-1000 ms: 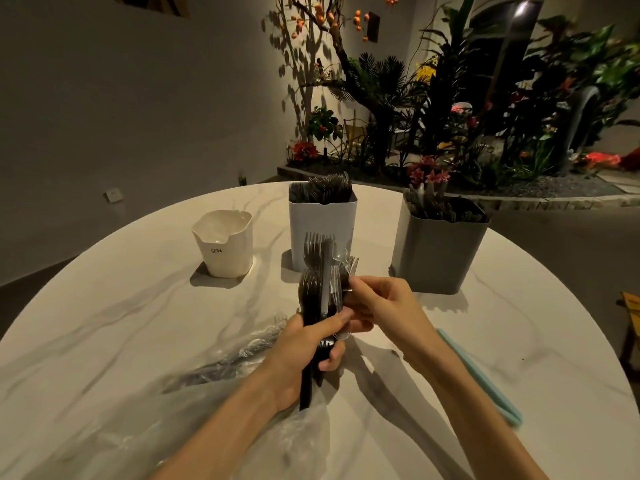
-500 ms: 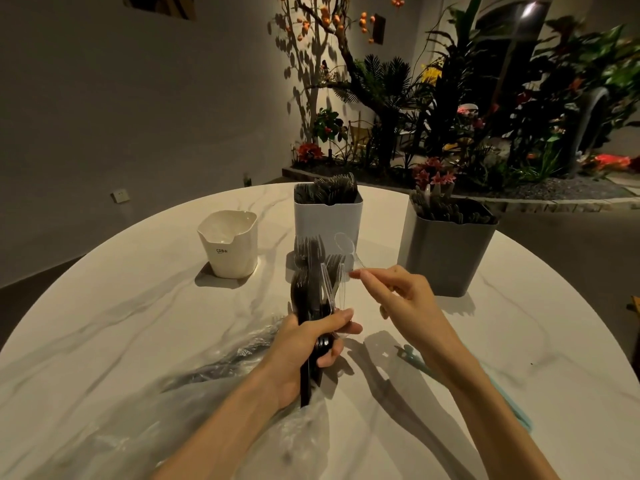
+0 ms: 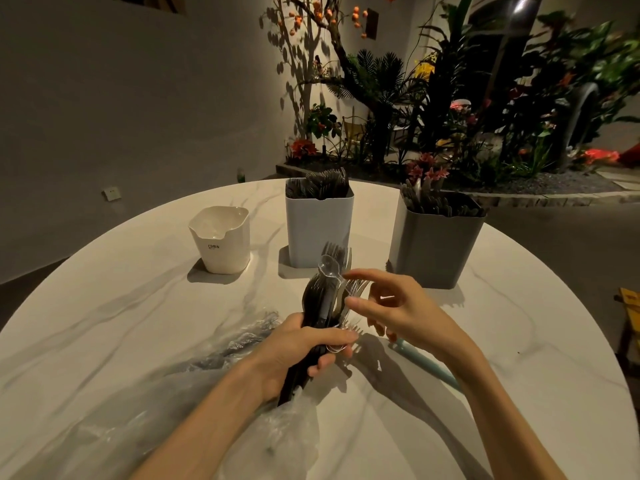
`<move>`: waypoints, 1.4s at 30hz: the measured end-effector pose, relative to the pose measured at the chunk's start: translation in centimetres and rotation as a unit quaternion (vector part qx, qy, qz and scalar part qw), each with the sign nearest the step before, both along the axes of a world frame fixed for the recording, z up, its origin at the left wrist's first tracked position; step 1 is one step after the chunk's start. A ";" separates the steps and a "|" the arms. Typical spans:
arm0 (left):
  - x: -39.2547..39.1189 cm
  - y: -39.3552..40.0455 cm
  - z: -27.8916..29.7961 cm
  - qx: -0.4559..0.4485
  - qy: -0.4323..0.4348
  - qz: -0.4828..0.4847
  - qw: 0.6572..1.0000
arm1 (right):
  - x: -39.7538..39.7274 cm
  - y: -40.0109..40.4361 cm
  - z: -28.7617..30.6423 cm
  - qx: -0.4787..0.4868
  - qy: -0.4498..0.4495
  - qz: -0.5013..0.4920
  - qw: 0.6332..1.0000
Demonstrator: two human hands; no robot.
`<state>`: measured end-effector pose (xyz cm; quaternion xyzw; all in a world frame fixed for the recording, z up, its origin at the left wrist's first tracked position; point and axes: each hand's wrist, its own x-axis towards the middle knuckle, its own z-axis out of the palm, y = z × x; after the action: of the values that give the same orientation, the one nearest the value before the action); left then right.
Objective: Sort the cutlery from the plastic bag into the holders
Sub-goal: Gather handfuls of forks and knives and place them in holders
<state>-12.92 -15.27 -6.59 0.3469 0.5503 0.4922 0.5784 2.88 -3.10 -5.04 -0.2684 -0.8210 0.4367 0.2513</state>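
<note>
The left hand [image 3: 304, 348] grips a cutlery bundle [image 3: 325, 299]; the right hand [image 3: 398, 310] hovers beside it, fingers loose. 3 holders [image 3: 318, 233] stand behind, the plastic bag [image 3: 207, 410] lies nearer.

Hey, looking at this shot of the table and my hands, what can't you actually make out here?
Head view only:
- Bundle of cutlery: the left hand covers the handles, so the count is unclear.
- White holder: its rim hides the inside; contents unknown.
- Grey holder: dim light blurs the cutlery type inside.
- Teal object: mostly behind the right hand and forearm.
- Plastic bag: cut by the bottom edge.
</note>
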 end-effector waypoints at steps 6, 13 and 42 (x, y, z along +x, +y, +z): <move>0.2 0.2 -0.2 0.009 0.003 0.029 1.000 | 0.1 -0.1 0.1 0.001 0.061 -0.039 0.997; -0.4 0.7 -0.6 0.078 -0.050 0.213 0.973 | 0.5 0.3 0.0 -0.023 0.022 -0.043 0.999; -2.0 0.7 -0.7 0.114 -0.140 0.143 0.973 | -2.7 -2.3 -1.6 0.057 -0.072 0.068 0.993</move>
<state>-14.94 -14.55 -7.28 0.2562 0.4482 0.6732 0.5294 0.22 -5.39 -6.69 -0.2274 -0.8770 0.3847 0.1765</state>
